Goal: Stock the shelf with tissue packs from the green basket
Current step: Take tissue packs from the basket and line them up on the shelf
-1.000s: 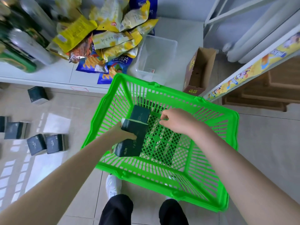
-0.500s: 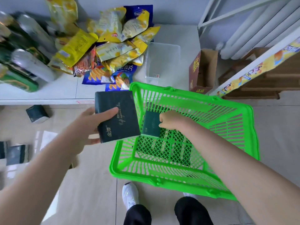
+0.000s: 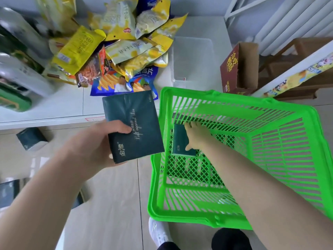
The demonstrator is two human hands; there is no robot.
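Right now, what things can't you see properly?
All in the head view:
- tissue pack in the green basket: right hand covers most of it.
- left hand: fingers behind the held pack.
- floor packs, bottom left: cut by the edge and the left arm.
- bottles, top left: blurred, labels unreadable.

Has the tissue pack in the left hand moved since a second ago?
Yes. The left hand has lifted the tissue pack out of the green basket, leftward past its rim, toward the edge of the white shelf.
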